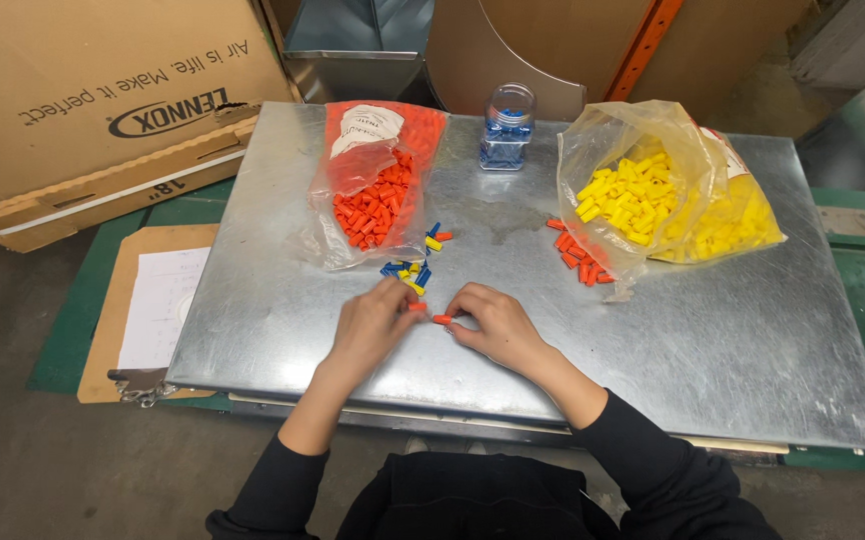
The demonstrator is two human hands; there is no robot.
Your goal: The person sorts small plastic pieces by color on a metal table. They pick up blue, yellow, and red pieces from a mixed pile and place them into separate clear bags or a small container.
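Pinching small orange caps [441, 319] at the tabletop's [713, 340] six o'clock edge, both hands are meeting; right hand [493, 322] is gripping one, lengthwise left-right, left hand [373, 325] another.

Light: moderate indoor light from overhead, brightest on the metal sheet [713, 330].
Glare: soft, diffuse sheen across the sheet's centre; small highlights on the clear yellow bag [613, 140].
Shadows: faint and short beneath the hands and bags.
Dim areas: floor and upper right corner fall dark.
Focus: sharp at centre, no motion blur.
Distortion: wide-angle bend at the edges.
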